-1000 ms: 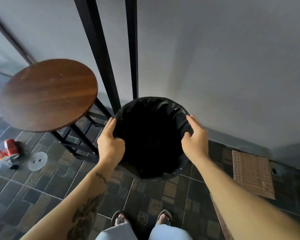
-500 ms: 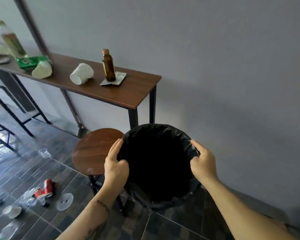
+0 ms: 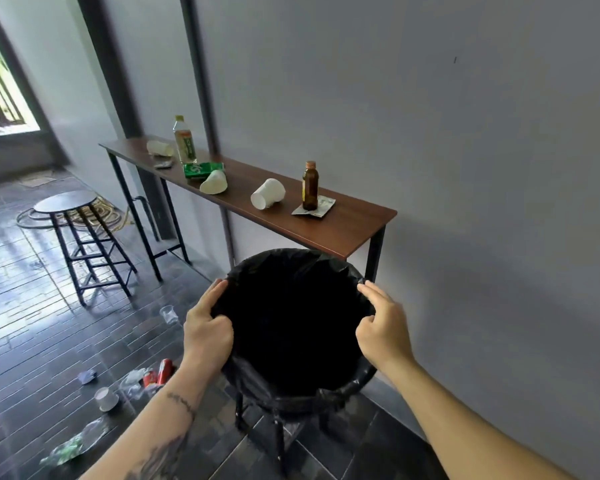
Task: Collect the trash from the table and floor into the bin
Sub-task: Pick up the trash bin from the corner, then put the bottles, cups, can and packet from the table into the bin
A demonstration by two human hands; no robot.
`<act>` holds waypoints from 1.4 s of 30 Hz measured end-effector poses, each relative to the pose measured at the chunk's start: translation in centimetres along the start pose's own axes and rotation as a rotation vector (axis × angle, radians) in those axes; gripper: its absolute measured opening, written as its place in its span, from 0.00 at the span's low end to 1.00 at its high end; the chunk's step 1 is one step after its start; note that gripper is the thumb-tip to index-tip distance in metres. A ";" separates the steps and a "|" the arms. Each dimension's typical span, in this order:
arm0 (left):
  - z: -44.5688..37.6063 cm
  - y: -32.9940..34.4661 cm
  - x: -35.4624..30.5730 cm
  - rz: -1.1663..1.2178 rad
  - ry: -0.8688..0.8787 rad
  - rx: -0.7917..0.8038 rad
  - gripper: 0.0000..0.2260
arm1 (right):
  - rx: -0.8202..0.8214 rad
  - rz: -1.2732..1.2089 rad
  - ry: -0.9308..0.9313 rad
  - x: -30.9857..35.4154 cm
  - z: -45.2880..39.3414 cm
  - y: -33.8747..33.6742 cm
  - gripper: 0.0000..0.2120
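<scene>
I hold a round bin [image 3: 291, 393] lined with a black bag in front of me, above a stool whose legs show beneath it. My left hand [image 3: 207, 332] grips its left rim, my right hand [image 3: 383, 327] its right rim. On the narrow wooden table [image 3: 347, 230] against the wall lie two white paper cups [image 3: 268, 198] [image 3: 214, 182], a brown bottle [image 3: 310, 186] on a wrapper, a green packet [image 3: 201, 168], a plastic bottle [image 3: 185, 143] and a tipped cup [image 3: 160, 148]. The floor holds a red can [image 3: 163, 371], a white cup [image 3: 105, 398], a clear cup [image 3: 169, 314], crumpled plastic [image 3: 75, 445].
A tall dark stool [image 3: 80, 233] stands left of the table on the tiled floor. A coiled hose [image 3: 94, 216] lies behind it. The grey wall runs along the right. A bright doorway [image 3: 0, 98] opens at far left.
The bin has come up off the floor in both hands, and my view has lifted from the floor to take in the whole table and room.
</scene>
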State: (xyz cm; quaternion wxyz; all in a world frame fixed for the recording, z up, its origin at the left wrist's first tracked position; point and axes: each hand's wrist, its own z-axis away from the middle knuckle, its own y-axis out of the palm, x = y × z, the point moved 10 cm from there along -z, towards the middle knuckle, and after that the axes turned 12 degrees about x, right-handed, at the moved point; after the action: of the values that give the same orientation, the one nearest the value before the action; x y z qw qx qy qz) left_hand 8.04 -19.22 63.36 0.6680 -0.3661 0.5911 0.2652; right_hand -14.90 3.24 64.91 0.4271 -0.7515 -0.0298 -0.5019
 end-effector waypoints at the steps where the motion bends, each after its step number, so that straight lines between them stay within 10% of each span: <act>1: 0.0 -1.3 -0.2 -0.010 0.011 -0.030 0.36 | 0.013 -0.001 -0.022 1.1 -0.4 0.8 0.33; 24: -14.3 -23.9 1.8 -0.001 -0.085 -0.123 0.35 | 0.119 0.070 -0.014 17.8 -13.3 20.6 0.30; 42: -21.8 -20.3 3.0 -0.051 -0.133 -0.105 0.35 | -0.069 0.165 0.165 14.0 -22.2 11.3 0.27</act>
State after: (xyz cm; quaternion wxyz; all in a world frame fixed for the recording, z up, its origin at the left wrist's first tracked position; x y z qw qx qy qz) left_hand 11.54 -48.91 63.20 0.6922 -0.3971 0.5214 0.3022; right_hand -18.80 -24.23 71.87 0.4418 -0.7217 0.0850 -0.5260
